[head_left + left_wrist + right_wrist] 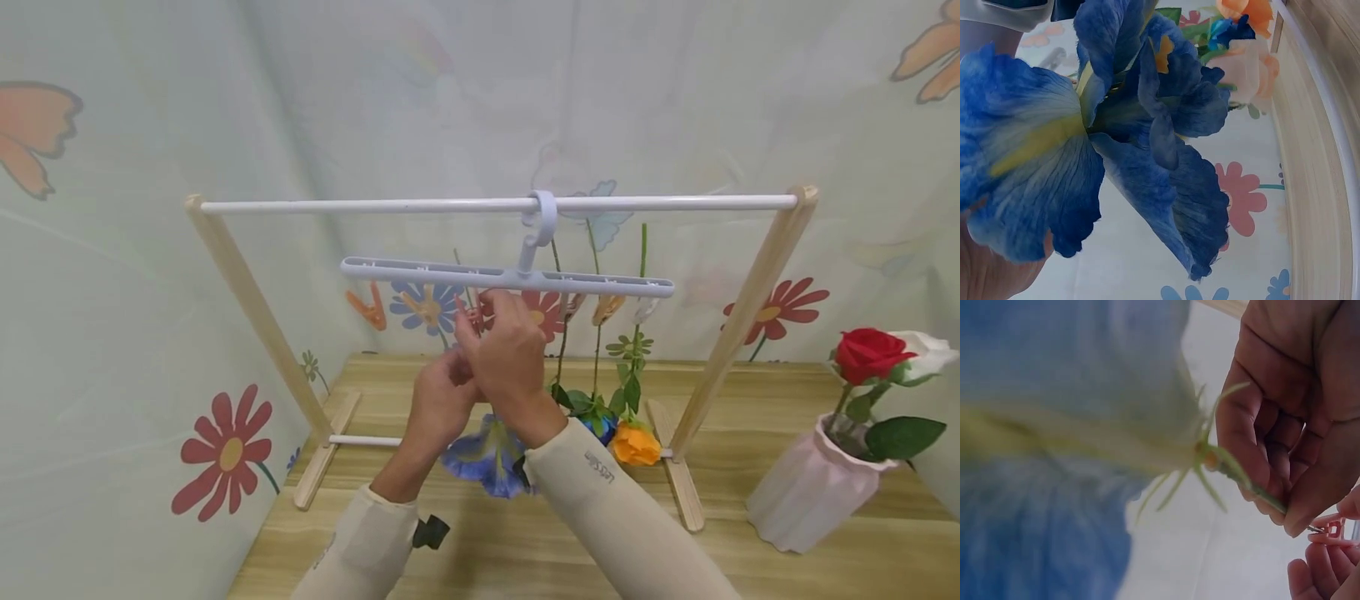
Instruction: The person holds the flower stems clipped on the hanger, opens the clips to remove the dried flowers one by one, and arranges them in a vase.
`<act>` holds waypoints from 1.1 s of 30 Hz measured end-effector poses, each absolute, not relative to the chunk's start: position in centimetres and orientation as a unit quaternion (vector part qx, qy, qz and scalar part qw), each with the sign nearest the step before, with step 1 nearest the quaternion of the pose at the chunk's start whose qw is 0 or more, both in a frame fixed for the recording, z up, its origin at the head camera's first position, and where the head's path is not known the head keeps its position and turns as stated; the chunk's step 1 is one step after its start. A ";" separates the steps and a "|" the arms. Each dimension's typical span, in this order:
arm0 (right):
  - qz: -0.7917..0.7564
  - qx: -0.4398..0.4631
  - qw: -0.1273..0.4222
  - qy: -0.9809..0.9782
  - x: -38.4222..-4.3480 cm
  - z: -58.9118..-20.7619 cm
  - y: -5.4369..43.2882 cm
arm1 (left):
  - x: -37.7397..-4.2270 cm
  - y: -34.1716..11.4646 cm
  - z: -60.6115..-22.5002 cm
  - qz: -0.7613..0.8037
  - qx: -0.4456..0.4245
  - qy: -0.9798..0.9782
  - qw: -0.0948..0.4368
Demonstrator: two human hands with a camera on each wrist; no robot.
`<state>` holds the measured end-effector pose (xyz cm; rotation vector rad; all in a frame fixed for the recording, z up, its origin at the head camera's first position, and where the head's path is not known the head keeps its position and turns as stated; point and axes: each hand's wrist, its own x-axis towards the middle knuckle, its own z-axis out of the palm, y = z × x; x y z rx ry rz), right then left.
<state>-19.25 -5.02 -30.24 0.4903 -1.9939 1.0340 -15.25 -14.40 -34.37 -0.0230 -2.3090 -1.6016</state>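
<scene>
A blue iris with yellow streaks hangs head down below my hands. My left hand pinches its green stem between thumb and fingers, a little above the bloom. Higher up, my right hand pinches a small pink clip at the stem's upper part. The clip hangs under a pale lilac hanger, which is hooked over the rack's white rail. In the left wrist view the iris petals fill much of the picture, and they hide most of that hand.
Left of my hands dangle an orange clip and a light orange clip. On the right, other clips hold upside-down flowers, among them an orange one and a blue one. A pinkish-white vase with roses stands at far right.
</scene>
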 end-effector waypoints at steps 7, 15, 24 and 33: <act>0.400 0.199 0.423 -0.788 -19.2 -30.3 -5.2 | -15.4 -14.5 -34.5 -0.555 -0.004 -0.813 0.174; 0.397 0.197 0.437 -0.782 -19.3 -30.3 -5.1 | -15.6 -14.4 -34.5 -0.547 -0.010 -0.818 0.178; 0.404 0.205 0.438 -0.777 -19.2 -30.1 -5.1 | -15.7 -14.6 -34.6 -0.531 -0.002 -0.829 0.175; 0.413 0.207 0.423 -0.780 -19.1 -30.3 -5.1 | -15.4 -14.8 -35.2 -0.534 0.006 -0.831 0.156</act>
